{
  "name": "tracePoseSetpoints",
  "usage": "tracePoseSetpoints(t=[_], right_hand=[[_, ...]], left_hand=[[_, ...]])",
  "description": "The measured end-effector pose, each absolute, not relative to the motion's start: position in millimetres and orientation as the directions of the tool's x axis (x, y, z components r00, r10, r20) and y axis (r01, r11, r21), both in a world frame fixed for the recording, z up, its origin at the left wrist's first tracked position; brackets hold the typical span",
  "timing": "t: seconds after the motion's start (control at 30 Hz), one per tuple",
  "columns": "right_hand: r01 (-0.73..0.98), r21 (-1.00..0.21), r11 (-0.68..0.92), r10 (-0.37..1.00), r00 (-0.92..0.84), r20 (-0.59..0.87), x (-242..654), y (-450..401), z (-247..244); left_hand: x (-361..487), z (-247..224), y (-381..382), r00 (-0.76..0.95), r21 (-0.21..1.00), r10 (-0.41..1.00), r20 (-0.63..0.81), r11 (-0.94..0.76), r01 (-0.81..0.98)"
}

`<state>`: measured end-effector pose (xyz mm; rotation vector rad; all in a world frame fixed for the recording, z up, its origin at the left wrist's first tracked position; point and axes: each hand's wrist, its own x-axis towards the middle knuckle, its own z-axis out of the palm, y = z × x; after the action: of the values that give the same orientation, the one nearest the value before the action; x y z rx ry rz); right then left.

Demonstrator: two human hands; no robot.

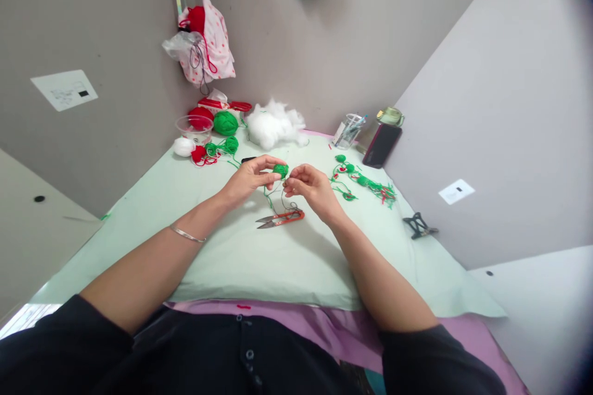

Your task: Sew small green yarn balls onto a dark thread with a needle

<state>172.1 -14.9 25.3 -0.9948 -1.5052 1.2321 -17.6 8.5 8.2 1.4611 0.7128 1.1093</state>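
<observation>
My left hand (259,174) is closed around a small green crocheted piece (280,170), holding it between thumb and fingers above the table. Close beside it, my right hand (309,186) pinches a thin dark thread (282,197) near the piece; whether a needle is also in the fingertips is too small to tell. Dark thread trails down and gathers in a loose tangle by the orange-handled thread snips (283,218), which lie under my hands with blades pointing left. A strand of green yarn (267,197) hangs below my left hand.
White stuffing (274,125) is heaped at the back. Left of it are a green yarn ball (225,123) and a clear tub (194,129). At right lie green crocheted pieces (365,181), a phone (382,145), a clear cup (349,131) and a black stand (419,225).
</observation>
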Motion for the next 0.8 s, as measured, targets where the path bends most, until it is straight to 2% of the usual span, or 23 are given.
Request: tracePoseSetpoints(t=[0.13,0.27,0.47,0.6,0.7,0.8], right_hand=[[0.002,-0.987,0.163,0.963,-0.217,0.159,172.3,-16.6,29.8],[0.054,-0.98,0.193,0.951,-0.255,0.173,173.5,-15.7,27.6],[0.407,-0.826,0.389,0.918,-0.244,0.312,177.2,-14.8,18.6],[0.513,-0.725,0.461,0.887,-0.239,0.395,175.5,-16.2,21.1],[0.42,-0.774,0.474,0.879,-0.167,0.447,177.5,-14.3,31.8],[0.117,-0.9,0.42,0.905,0.025,0.426,197.4,-4.6,47.7]], left_hand=[[-16.9,8.3,9.3,0.343,0.971,0.91,0.234,-0.199,-0.136],[-14.7,6.0,8.6,0.34,0.972,0.912,0.232,-0.204,-0.114],[-10.3,2.4,6.7,0.391,0.989,0.91,0.135,-0.15,0.007],[-7.8,1.6,4.9,0.396,0.987,0.913,0.101,-0.141,0.074],[-6.4,2.4,2.0,0.462,0.98,0.884,0.078,-0.154,0.129],[-6.3,5.0,-0.9,0.55,0.972,0.834,0.046,-0.163,0.166]])
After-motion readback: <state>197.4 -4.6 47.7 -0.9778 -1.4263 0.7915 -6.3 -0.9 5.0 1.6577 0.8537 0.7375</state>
